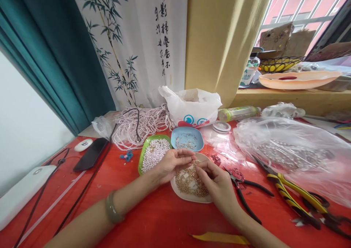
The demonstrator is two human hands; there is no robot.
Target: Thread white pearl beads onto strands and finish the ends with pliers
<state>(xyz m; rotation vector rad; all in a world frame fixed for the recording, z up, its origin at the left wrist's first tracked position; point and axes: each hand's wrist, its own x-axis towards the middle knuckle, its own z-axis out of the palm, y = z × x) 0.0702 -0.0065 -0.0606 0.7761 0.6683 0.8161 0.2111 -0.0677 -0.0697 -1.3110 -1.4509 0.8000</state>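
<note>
My left hand (175, 164) is over the left edge of a cream dish (178, 194) of small gold beads (189, 184). Its thumb and fingers are pressed together. My right hand (218, 176) meets it above the dish from the right, thumb and forefinger pinched. Whatever lies between the fingertips of either hand is too small to make out. Just behind my left hand stands a green dish (141, 160) full of white pearl beads (155, 153). A blue dish (201, 142) with small metallic pieces is beyond the fingertips.
Red-handled pliers (242, 193) and yellow-black pliers (293, 197) lie at right, near a plastic bag (296, 149). Pearl strands (142, 125) and a white bag (192, 107) are at the back. A phone (91, 155), cables and a white power strip (26, 191) occupy the left.
</note>
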